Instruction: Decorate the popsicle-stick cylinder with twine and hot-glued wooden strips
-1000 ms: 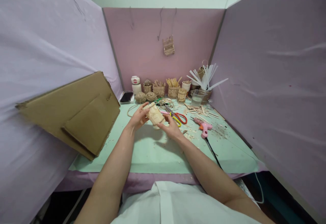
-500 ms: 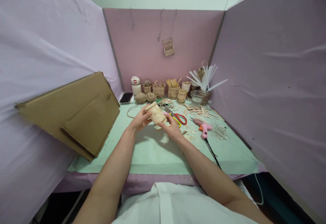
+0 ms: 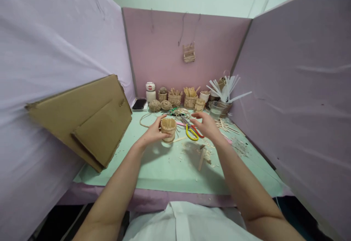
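My left hand [image 3: 154,133] is closed around the side of a small round cup made of wooden sticks [image 3: 168,129]. The cup is upright, its open top facing me, at or just above the mat; I cannot tell which. My right hand [image 3: 205,125] is raised with fingers apart and holds nothing. Just left of it lie scissors with one yellow and one red handle [image 3: 192,134]. A pink glue gun [image 3: 227,139] is mostly hidden behind my right forearm. Wood scraps [image 3: 207,156] and a short stick [image 3: 202,160] lie nearer to me.
Along the back stand a white jar [image 3: 150,93], stick-filled baskets [image 3: 174,98], twine balls [image 3: 154,106], a clear cup [image 3: 216,110] and a pot of white sticks [image 3: 226,106]. A phone [image 3: 139,104] lies back left. Cardboard [image 3: 82,120] leans left. A tiny wooden chair [image 3: 189,54] hangs behind.
The cup has gone from tilted between both hands to upright in my left hand, lower down. My right hand has let go and moved right. The view has shifted slightly.
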Action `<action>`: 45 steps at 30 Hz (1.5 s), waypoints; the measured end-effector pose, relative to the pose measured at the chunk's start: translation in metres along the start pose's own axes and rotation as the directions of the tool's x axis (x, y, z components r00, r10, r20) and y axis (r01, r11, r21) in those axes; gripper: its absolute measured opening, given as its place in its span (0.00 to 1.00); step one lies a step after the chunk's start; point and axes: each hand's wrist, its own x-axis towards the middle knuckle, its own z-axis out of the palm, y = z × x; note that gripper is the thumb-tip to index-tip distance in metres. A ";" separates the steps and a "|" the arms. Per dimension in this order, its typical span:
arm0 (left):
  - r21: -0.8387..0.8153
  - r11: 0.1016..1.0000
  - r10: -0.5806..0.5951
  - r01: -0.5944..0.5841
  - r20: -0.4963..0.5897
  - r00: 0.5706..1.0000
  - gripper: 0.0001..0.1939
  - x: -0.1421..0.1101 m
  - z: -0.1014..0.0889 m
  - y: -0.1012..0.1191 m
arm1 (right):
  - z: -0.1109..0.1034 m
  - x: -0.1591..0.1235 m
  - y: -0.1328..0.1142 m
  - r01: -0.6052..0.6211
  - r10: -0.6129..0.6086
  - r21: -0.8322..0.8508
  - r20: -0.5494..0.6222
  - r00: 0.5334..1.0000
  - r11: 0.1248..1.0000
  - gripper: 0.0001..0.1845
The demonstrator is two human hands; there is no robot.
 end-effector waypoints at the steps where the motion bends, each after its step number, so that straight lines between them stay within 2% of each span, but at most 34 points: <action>1: 0.047 0.999 0.008 -0.008 0.017 1.000 0.53 -0.003 -0.001 -0.002 | -0.003 0.013 0.000 -0.011 0.012 -0.088 0.007 1.000 0.996 0.16; 3: 0.092 0.996 0.017 -0.021 0.045 0.999 0.52 -0.009 -0.006 -0.005 | 0.003 0.040 0.000 -0.024 0.050 -0.263 0.092 0.995 0.964 0.16; 5: 0.073 0.997 0.016 -0.019 0.042 0.999 0.51 -0.013 -0.012 -0.008 | 0.022 0.063 -0.001 -0.017 0.093 -0.370 0.190 0.977 0.929 0.15; 10: -0.079 0.997 -0.023 0.018 -0.058 0.998 0.51 -0.020 -0.022 -0.009 | 0.082 0.093 -0.001 -0.040 0.149 -0.400 0.243 0.959 0.915 0.14; 12: -0.136 0.991 -0.026 0.016 -0.071 0.997 0.50 -0.022 -0.022 -0.009 | 0.093 0.103 -0.003 -0.050 0.150 -0.371 0.247 0.957 0.927 0.10; 14: -0.172 0.985 -0.023 0.014 -0.052 0.998 0.50 -0.024 -0.023 -0.010 | 0.090 0.118 -0.008 -0.059 0.140 -0.317 0.241 0.960 0.947 0.04; 16: -0.160 0.987 -0.026 0.022 -0.024 0.999 0.50 -0.025 -0.022 -0.012 | 0.074 0.140 -0.016 -0.060 0.113 -0.240 0.213 0.970 0.969 0.08; 20: -0.077 0.996 -0.034 0.034 -0.001 0.999 0.49 -0.026 -0.020 -0.016 | 0.021 0.187 -0.034 -0.054 0.058 -0.038 0.100 0.993 0.998 0.15; 21: -0.066 0.997 -0.035 0.034 -0.003 0.999 0.49 -0.025 -0.019 -0.017 | 0.007 0.196 -0.040 -0.069 0.063 0.187 0.041 0.997 0.980 0.15; 22: -0.060 0.998 -0.036 0.035 -0.006 0.999 0.49 -0.025 -0.018 -0.017 | -0.007 0.203 -0.045 -0.079 0.082 0.370 0.008 0.997 0.926 0.14; 23: -0.059 0.998 -0.038 0.037 -0.009 0.999 0.49 -0.024 -0.018 -0.017 | -0.019 0.207 -0.051 -0.078 0.089 0.478 0.000 0.996 0.875 0.14; 25: -0.069 0.997 -0.042 0.042 -0.005 0.999 0.49 -0.021 -0.017 -0.017 | -0.042 0.212 -0.063 -0.055 0.110 0.580 -0.060 0.992 0.813 0.13; 29: -0.076 0.996 -0.035 0.036 0.015 0.999 0.50 -0.010 -0.021 -0.016 | -0.080 0.215 -0.085 0.085 0.123 0.636 -0.275 0.954 0.767 0.13; 33: -0.005 1.000 -0.018 0.019 0.032 0.999 0.50 0.006 -0.028 -0.018 | -0.127 0.228 -0.112 0.179 0.129 0.682 -0.375 0.918 0.709 0.15; 34: -0.001 1.000 -0.014 0.014 0.044 0.999 0.50 0.010 -0.028 -0.020 | -0.141 0.234 -0.120 0.220 0.117 0.691 -0.405 0.907 0.689 0.16; 37: 0.004 1.000 -0.003 0.003 0.021 1.000 0.49 0.019 -0.025 -0.029 | -0.179 0.245 -0.144 0.411 0.037 0.669 -0.548 0.835 0.619 0.18; 39: -0.012 1.000 -0.003 0.003 0.001 1.000 0.49 0.023 -0.022 -0.035 | -0.196 0.245 -0.156 0.494 -0.034 0.629 -0.597 0.802 0.600 0.18; 41: -0.028 1.000 -0.005 0.005 -0.009 1.000 0.48 0.025 -0.021 -0.037 | -0.202 0.237 -0.163 0.438 -0.078 0.606 -0.527 0.847 0.663 0.16; 43: -0.047 0.999 -0.004 0.003 -0.014 1.000 0.48 0.028 -0.022 -0.036 | -0.197 0.224 -0.162 0.307 -0.069 0.561 -0.404 0.912 0.768 0.13; 45: -0.082 0.997 -0.009 0.009 -0.011 1.000 0.47 0.031 -0.026 -0.033 | -0.185 0.208 -0.156 0.229 -0.045 0.495 -0.355 0.934 0.838 0.10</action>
